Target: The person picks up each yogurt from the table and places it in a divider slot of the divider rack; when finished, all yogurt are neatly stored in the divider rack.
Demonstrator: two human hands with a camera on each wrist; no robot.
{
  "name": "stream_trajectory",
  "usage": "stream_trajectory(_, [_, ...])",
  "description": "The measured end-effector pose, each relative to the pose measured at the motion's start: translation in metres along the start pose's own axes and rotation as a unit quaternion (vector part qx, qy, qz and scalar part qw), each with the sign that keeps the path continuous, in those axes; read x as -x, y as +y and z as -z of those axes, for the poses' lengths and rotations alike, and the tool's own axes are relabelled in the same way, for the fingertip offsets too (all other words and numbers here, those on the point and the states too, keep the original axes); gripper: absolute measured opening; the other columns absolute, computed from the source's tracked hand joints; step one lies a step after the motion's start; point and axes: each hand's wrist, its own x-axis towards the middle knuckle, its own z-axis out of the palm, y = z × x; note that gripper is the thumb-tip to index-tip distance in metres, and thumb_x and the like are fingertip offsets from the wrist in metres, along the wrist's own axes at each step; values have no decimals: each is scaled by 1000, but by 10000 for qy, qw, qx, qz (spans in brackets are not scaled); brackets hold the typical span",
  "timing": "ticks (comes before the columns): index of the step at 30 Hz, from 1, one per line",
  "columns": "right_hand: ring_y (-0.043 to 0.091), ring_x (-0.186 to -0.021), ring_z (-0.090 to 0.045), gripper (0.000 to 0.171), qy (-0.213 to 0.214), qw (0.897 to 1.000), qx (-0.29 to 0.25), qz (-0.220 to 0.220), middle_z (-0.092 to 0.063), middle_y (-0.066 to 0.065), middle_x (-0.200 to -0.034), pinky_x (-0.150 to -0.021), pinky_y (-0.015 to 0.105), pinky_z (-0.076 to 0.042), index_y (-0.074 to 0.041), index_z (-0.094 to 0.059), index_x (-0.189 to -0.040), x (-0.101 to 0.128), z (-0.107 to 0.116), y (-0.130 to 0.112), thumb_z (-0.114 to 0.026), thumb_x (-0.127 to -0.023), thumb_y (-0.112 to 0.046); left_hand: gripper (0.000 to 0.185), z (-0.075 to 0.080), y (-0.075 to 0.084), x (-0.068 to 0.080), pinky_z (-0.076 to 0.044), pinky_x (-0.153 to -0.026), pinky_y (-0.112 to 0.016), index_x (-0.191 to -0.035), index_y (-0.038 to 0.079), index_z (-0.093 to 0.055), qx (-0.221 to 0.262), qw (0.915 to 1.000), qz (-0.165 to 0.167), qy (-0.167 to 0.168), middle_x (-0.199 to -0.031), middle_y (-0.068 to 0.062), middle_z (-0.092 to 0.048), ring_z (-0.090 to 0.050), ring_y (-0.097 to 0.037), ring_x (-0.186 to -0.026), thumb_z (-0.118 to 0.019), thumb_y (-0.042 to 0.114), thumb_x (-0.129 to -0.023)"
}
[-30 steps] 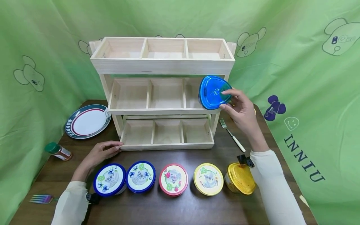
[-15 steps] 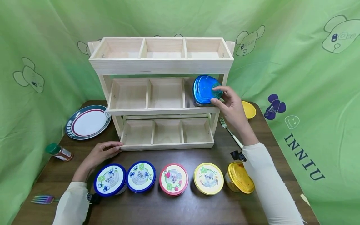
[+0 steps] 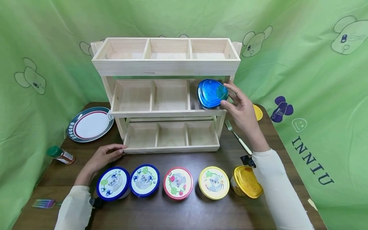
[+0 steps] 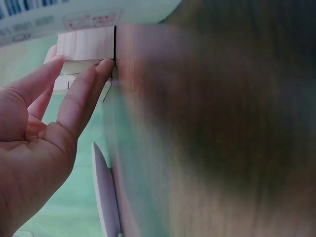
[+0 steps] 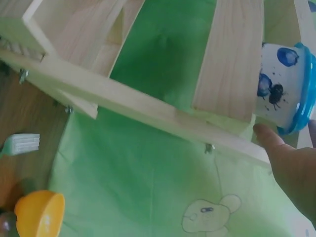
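A tub with a translucent blue lid [image 3: 212, 93] stands in the right compartment of the middle tier of a pale wooden rack [image 3: 168, 113]. In the right wrist view, the tub's white side [image 5: 280, 86] shows dark blue blotches. My right hand [image 3: 242, 110] is at the lid's right edge, finger and thumb spread apart beside it. In the right wrist view, the thumb lies near the compartment's front board. My left hand [image 3: 104, 156] touches the rack's lower left front corner with nearly straight fingers, also seen in the left wrist view as fingertips [image 4: 104, 66] against the wood.
Several lidded tubs line the front: blueberry tubs [image 3: 113, 184] [image 3: 145, 181], a pink-rimmed one [image 3: 178, 183], a yellow-rimmed one [image 3: 214, 183] and a yellow-lidded one [image 3: 248, 182]. Around the rack lie a plate [image 3: 91, 124], spice jar [image 3: 61, 155], forks [image 3: 240, 140] [image 3: 44, 203] and yellow bowl [image 3: 257, 112].
The blue-lidded tub has moved left and into the right middle compartment. My right hand went with it, then its fingers slid off the lid to the right edge. My left hand stayed put.
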Motion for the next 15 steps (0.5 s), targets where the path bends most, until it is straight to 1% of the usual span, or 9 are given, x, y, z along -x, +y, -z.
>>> stream_trajectory(1, [33, -155, -43, 52, 34, 9999, 85, 86, -36, 13, -174, -118, 28, -46, 1, -53, -157, 2, 2, -2, -64, -106, 5, 41, 0, 0, 0, -60, -100, -27, -147, -6, -61, -12, 10000, -12, -13, -150, -30, -58, -65, -36, -133, -60, 19, -114])
stream_trajectory(3, [35, -154, -44, 51, 110, 9996, 154, 226, -40, 13, -172, -118, 28, -46, 3, -53, -156, 6, 7, -5, -63, -106, 7, 41, 0, 1, -1, -60, -100, -27, -147, -6, -61, 13, 10000, -13, -11, -150, -29, -58, -66, -34, -133, -60, 18, -114])
stream_trajectory(4, [34, -154, -44, 50, 150, 9994, 211, 247, -42, 11, -171, -119, 28, -46, 3, -53, -156, 9, 10, -7, -63, -106, 7, 40, 0, 1, -2, -60, -100, -27, -147, -6, -62, 25, 10000, -12, 3, -149, -29, -58, -66, -34, -133, -60, 18, -114])
stream_trajectory(6, [32, -154, -45, 50, 241, 9988, 345, 248, -43, 8, -171, -118, 28, -46, 0, -54, -157, 15, 18, -10, -63, -107, 4, 40, 0, 0, -2, -60, -100, -28, -147, -7, -61, 37, 10000, -30, -15, -149, -30, -58, -66, -35, -133, -60, 17, -114])
stream_trajectory(8, [31, -155, -44, 50, 365, 9984, 384, 207, -44, 7, -170, -118, 27, -47, -3, -55, -157, 22, 27, -14, -64, -108, 1, 41, -1, -1, -3, -60, -101, -28, -147, -6, -61, 42, 10000, -22, -32, -150, -30, -58, -64, -38, -134, -60, 17, -114])
stream_trajectory(10, [27, -154, -45, 49, 478, 9971, 552, 204, -45, 8, -170, -118, 26, -46, -6, -56, -156, 30, 39, -16, -64, -109, -2, 41, -1, -2, -2, -60, -101, -28, -147, -6, -62, 50, 10000, 4, -20, -151, -30, -57, -63, -39, -136, -60, 18, -114])
stream_trajectory(12, [25, -153, -48, 46, 642, 9957, 624, 234, -46, 12, -168, -119, 25, -45, -5, -58, -155, 38, 53, -17, -64, -109, -4, 41, -1, -2, -2, -60, -101, -28, -147, -5, -63, 47, 10000, 8, -3, -151, -29, -57, -64, -36, -135, -60, 19, -114])
stream_trajectory(13, [24, -152, -49, 44, 721, 9948, 684, 219, -46, 13, -168, -119, 24, -45, -5, -59, -154, 43, 60, -17, -64, -110, -5, 40, 0, -2, -2, -60, -100, -27, -146, -5, -63, 43, 10000, -6, 16, -151, -29, -58, -66, -32, -133, -61, 19, -114])
stream_trajectory(15, [22, -150, -50, 42, 883, 9948, 475, 157, -47, 15, -167, -116, 20, -46, -3, -60, -152, 54, 75, -17, -63, -110, -6, 40, 0, -2, -1, -60, -99, -26, -145, -5, -64, 92, 9999, -40, 62, -148, -28, -60, -69, -21, -126, -62, 19, -113])
